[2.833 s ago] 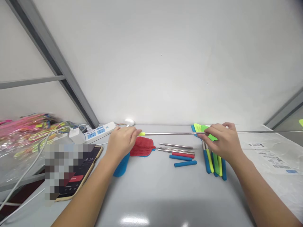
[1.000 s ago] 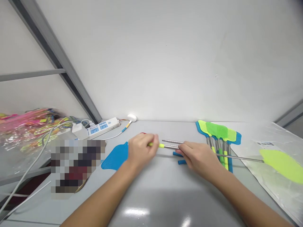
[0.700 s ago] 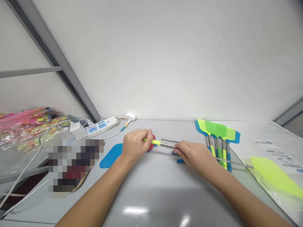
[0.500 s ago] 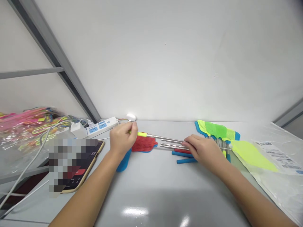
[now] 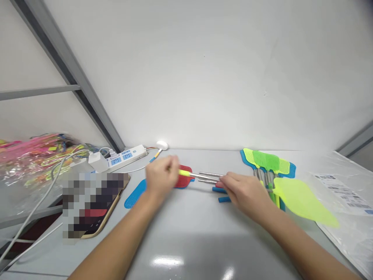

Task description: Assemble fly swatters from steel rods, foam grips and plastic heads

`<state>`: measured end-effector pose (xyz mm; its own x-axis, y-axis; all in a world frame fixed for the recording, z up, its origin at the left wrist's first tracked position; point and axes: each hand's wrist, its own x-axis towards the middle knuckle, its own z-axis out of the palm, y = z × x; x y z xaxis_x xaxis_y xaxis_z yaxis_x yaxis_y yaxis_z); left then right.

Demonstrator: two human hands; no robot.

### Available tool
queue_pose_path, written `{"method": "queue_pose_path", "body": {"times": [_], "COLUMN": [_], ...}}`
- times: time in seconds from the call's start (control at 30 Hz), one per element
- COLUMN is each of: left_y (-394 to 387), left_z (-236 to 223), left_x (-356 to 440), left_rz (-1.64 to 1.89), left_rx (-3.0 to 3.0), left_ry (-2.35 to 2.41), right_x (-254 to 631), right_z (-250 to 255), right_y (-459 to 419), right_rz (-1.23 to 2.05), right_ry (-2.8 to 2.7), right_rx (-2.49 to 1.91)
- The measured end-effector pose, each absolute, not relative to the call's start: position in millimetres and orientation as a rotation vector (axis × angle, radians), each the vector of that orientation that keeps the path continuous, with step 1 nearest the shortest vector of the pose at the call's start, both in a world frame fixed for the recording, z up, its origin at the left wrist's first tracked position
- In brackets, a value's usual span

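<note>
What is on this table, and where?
fly swatter: one, yellow-green, right of the hands
bundled fly swatters: several, green and blue, back right
red swatter head: one, red, behind left hand
blue swatter head: one, blue, beside left hand
steel tubes: two, silver, centre
foam grips: two, blue, centre
power strip: one, white, back left
plastic bag: one, pink contents, far left
left hand: one, gripping the swatter's yellow end
right hand: one, at its shaft
</note>
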<state>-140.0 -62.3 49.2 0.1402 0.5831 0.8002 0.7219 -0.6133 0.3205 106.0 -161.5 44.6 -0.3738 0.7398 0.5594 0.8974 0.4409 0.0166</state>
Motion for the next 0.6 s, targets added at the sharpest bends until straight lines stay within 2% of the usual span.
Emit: {"method": "queue_pose_path", "body": {"times": [0.13, 0.3, 0.4, 0.6], "left_y": [-82, -71, -59, -42], "left_z": [41, 37, 42, 57], "left_x": [-113, -119, -133, -162], "left_rz": [-1.345, -1.243, -1.301, -1.508], "left_rx": [-2.398, -2.496, -2.407, -2.194], "left_ry": [-1.22, -1.267, -1.316, -1.434], "right_x": [96, 102, 108, 116], "right_z": [42, 38, 40, 43], "right_y": [-164, -160, -158, -158], "right_rz": [-0.419, -0.322, -0.316, -0.526], "right_ry": [-2.258, -2.282, -2.206, -2.149], "right_rx": [-1.381, -1.489, -1.544, -1.56]}}
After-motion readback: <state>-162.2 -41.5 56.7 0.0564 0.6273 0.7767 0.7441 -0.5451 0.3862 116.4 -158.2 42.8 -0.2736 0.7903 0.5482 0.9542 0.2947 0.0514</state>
